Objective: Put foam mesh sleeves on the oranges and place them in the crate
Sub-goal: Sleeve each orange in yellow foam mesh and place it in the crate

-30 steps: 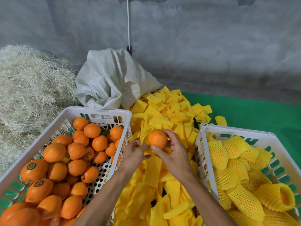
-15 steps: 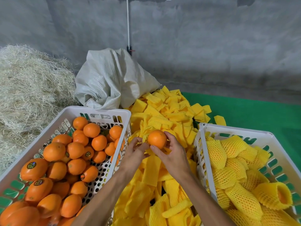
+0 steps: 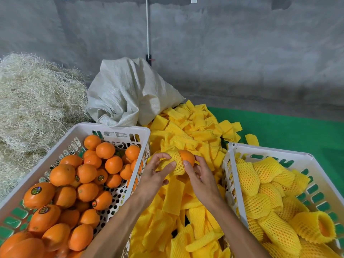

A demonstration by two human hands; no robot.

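Two bare forearms come up from the bottom edge, no sleeve showing on either as far as the view reaches, no glove, no watch, no band at the wrists. The left hand (image 3: 154, 175) shows its back, fingers slim, nails short and unpainted, with no ring to be seen. The right hand (image 3: 202, 178) is the same story: bare from forearm to fingertips, short plain nails, knuckles and tendons standing out on the back, and nothing worn anywhere in view.
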